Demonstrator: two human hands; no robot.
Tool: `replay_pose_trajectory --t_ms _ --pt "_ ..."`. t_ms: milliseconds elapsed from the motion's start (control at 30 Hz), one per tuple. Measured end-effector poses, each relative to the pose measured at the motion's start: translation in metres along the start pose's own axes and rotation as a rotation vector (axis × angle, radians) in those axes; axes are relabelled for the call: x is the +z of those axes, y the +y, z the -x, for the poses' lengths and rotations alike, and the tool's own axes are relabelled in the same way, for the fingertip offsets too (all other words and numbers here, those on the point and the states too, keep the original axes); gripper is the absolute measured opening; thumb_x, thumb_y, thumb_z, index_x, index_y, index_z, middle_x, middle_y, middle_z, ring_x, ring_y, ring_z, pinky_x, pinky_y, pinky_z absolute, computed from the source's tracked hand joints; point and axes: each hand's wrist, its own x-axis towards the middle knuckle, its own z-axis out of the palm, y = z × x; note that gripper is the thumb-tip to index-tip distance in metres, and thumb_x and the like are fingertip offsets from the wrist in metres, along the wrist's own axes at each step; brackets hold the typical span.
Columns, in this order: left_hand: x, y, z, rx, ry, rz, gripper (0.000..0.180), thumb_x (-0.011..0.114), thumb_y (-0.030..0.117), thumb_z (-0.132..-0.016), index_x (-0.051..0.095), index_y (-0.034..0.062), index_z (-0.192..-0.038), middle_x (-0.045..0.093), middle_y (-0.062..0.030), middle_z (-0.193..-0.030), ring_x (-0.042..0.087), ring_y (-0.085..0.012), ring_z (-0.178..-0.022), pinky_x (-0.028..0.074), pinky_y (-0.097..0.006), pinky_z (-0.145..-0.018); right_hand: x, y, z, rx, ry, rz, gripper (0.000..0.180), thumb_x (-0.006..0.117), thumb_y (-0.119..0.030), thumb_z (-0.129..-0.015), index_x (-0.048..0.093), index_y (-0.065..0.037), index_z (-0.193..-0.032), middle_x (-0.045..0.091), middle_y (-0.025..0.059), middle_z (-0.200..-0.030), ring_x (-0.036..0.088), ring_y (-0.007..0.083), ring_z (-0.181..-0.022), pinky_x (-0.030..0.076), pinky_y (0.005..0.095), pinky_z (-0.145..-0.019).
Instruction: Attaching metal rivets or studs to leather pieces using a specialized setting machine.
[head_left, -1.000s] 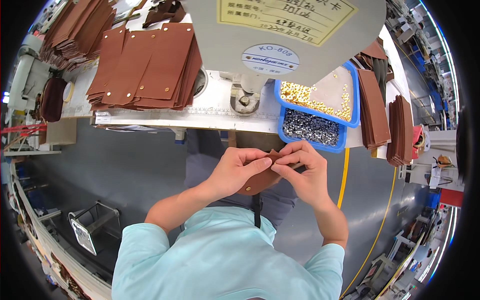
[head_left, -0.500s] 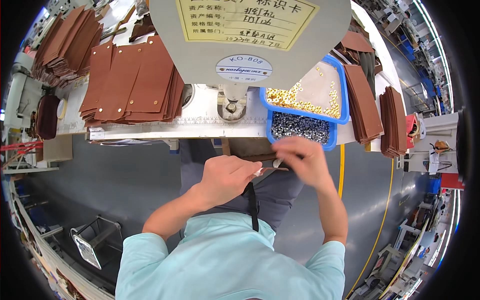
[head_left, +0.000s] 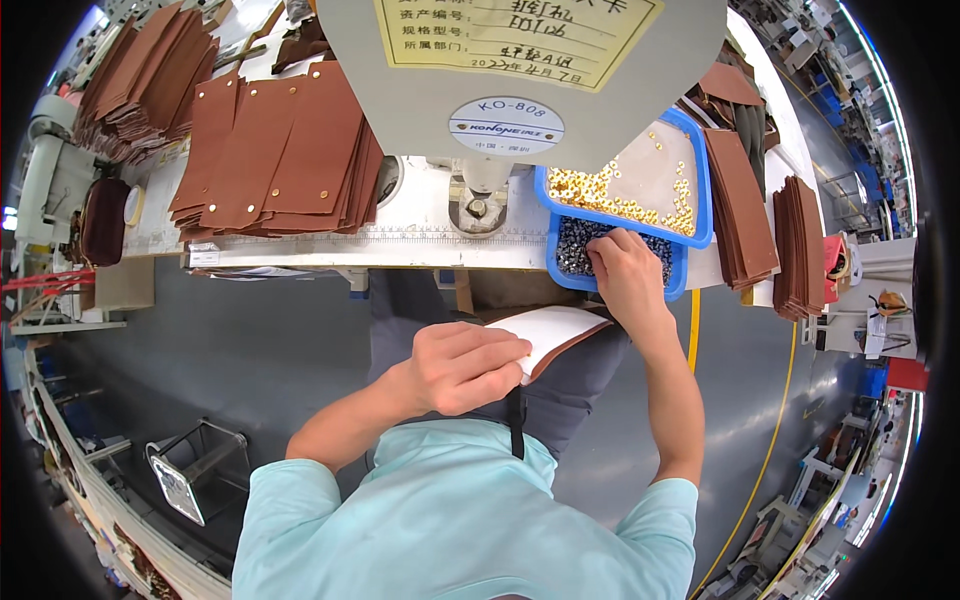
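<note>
My left hand (head_left: 465, 368) is closed on the near left end of a brown leather piece (head_left: 570, 352), which has a white backing (head_left: 548, 330) facing up. The piece slants over my lap, slightly curved. My right hand (head_left: 628, 268) reaches into the lower blue tray (head_left: 573, 280), which holds many small dark, shiny metal fasteners (head_left: 578, 243). Its fingertips are bent together among them, and whatever is between them is hidden. Overlapping that tray at the back, another blue tray (head_left: 703, 190) holds small gold-coloured metal rings (head_left: 610, 197).
A grey riveting machine (head_left: 420, 110) overhangs the white table (head_left: 400, 248), above a metal post (head_left: 478, 208). Left of it lie brown leather pieces with gold studs (head_left: 270, 160); another brown stack (head_left: 150, 75) stands behind. More brown stacks (head_left: 738, 205) lie right of the trays.
My right hand has moved from beside the leather piece forward into the lower tray. The piece, seen edge-on before, now shows its white side. The whole view has shifted slightly.
</note>
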Motion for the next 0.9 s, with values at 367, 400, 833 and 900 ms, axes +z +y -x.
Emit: replay_pose_trajectory --t_ms 367,400,833,900 --pt "0.005 0.001 0.003 -0.019 0.023 0.047 0.023 0.074 0.005 -0.076 0.052 0.0083 -0.073 0.076 -0.0075 -0.090 0.074 -0.0193 -0.074 0.059 -0.027 -0.058 -0.047 -0.058 0.028 0.337 -0.143 -1.182 0.016 0.076 0.005 -0.086 0.076 0.000 -0.101 0.070 0.0061 -0.098 0.070 0.0116 -0.085 0.058 0.0246 -0.073" --pt "0.006 0.001 0.001 -0.018 0.037 0.048 0.023 0.075 0.005 -0.076 0.052 0.0085 -0.073 0.076 -0.0071 -0.090 0.074 -0.0193 -0.074 0.058 -0.027 -0.059 -0.050 -0.062 0.030 0.330 -0.246 -1.283 0.018 0.076 0.005 -0.086 0.077 0.000 -0.103 0.070 0.0059 -0.099 0.070 0.0108 -0.085 0.058 0.0242 -0.073" --pt "0.008 0.001 0.001 -0.047 0.011 0.126 0.020 0.078 0.005 -0.073 0.059 0.0071 -0.078 0.069 -0.0051 -0.088 0.071 -0.0199 -0.074 0.056 -0.028 -0.055 -0.050 -0.077 0.037 0.364 -0.354 -1.600 0.018 0.074 0.005 -0.091 0.075 0.005 -0.109 0.073 0.0127 -0.100 0.072 0.0185 -0.092 0.063 0.0324 -0.078" --pt "0.009 0.003 0.001 -0.104 0.031 0.201 0.026 0.076 -0.005 -0.068 0.054 0.0075 -0.075 0.070 -0.0066 -0.085 0.070 -0.0211 -0.068 0.058 -0.029 -0.055 -0.051 -0.079 0.036 0.396 -0.354 -1.636 0.018 0.073 0.005 -0.091 0.074 0.006 -0.109 0.073 0.0130 -0.100 0.072 0.0195 -0.092 0.064 0.0346 -0.079"
